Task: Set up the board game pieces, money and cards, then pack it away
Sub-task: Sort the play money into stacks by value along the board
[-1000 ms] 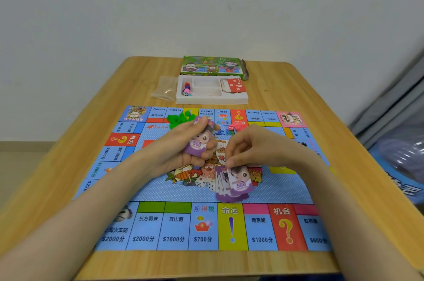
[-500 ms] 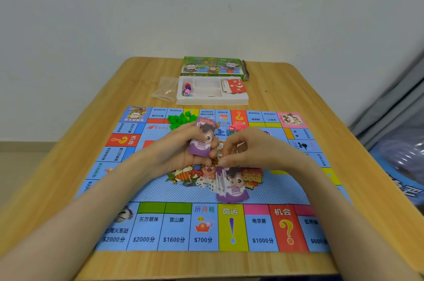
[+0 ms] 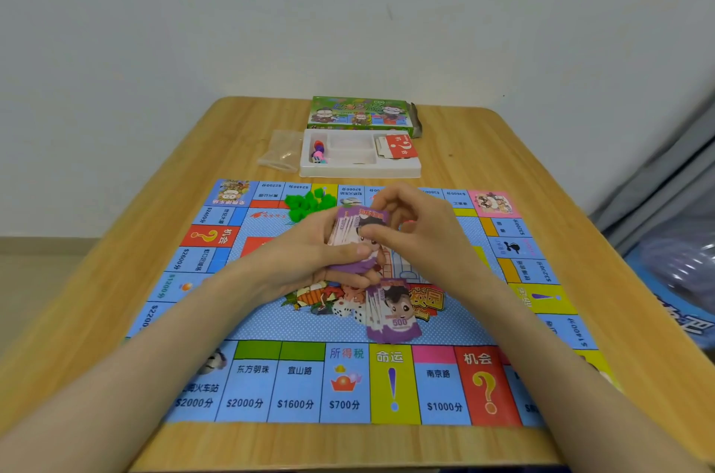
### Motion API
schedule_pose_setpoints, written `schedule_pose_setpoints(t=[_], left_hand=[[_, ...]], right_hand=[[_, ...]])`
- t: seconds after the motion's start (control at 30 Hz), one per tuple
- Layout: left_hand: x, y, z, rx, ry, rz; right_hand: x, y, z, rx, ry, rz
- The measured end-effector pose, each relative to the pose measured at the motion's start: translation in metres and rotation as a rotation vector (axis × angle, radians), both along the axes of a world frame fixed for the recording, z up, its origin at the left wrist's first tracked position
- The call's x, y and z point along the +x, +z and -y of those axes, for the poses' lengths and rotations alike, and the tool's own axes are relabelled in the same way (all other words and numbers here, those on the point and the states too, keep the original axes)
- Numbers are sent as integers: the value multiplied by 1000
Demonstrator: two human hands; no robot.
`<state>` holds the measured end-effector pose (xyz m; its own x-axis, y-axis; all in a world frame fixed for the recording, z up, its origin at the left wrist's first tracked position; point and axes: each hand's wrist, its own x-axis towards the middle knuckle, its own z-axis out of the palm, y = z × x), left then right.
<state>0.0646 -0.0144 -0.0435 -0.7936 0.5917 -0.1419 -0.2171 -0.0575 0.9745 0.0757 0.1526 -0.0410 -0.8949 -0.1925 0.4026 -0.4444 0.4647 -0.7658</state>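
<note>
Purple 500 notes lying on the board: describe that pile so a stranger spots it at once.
Start at the blue game board on the wooden table. Near its centre, nearer the wearer than the left hand, lies a fanned pile of purple 500 notes. Unlike the wad that hand grips, it lies unheld.

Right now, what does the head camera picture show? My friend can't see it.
The left hand grips a stack of purple play money over the game board while the right hand pinches its top note. More purple 500 notes lie on the board, with a white tray and green box beyond.
</note>
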Motion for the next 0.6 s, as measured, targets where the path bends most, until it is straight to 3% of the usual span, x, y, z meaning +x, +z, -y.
schedule_pose_setpoints(t=[0.27,0.5,0.6], left_hand=[[-1,-1,-2,-9,30,15],[-2,0,-1,2,40,38],[-2,0,0,15,44,34]], right_hand=[[-2,-2,-2,-66,4,-35],[-3,-3,-5,33,-41,-174],[-4,9,-10,-186,-61,-75]])
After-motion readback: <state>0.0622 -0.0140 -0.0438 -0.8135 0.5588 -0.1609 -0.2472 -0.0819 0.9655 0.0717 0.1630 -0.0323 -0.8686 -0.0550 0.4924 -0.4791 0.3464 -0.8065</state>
